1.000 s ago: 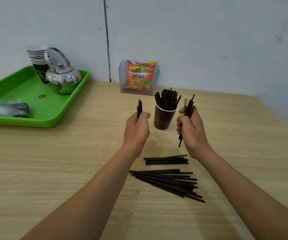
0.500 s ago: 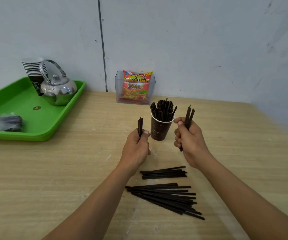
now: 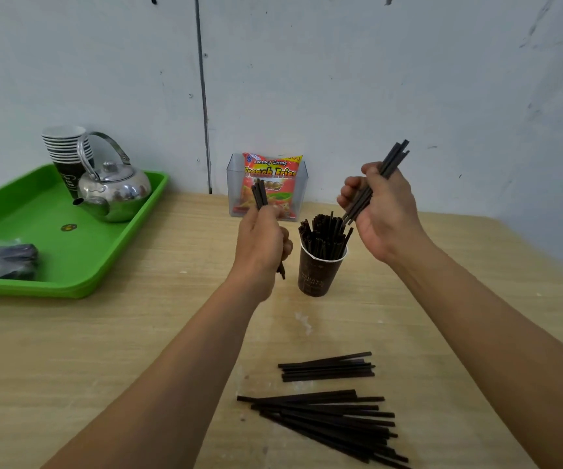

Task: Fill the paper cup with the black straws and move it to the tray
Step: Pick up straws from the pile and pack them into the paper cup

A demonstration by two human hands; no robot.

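Note:
A dark brown paper cup [image 3: 319, 275] stands upright mid-table, packed with several black straws [image 3: 324, 233] sticking out of its top. My left hand [image 3: 261, 247] is just left of the cup, closed on a small upright bundle of black straws. My right hand [image 3: 383, 206] is raised above and right of the cup, gripping a tilted bundle whose lower tips hang just over the cup's mouth. Two loose piles of black straws [image 3: 327, 412] lie flat on the table nearer me. The green tray [image 3: 127, 238] sits at the far left.
On the tray stand a steel kettle [image 3: 116, 192], a stack of paper cups [image 3: 65, 154] and a plastic-wrapped bundle [image 3: 1, 260]. A clear holder with a snack packet [image 3: 271, 182] stands against the wall behind the cup. The table's right edge runs near the wall.
My right hand has lifted its straw bundle higher and tilted it, tips now over the cup. My left hand stays beside the cup. The camera view has shifted.

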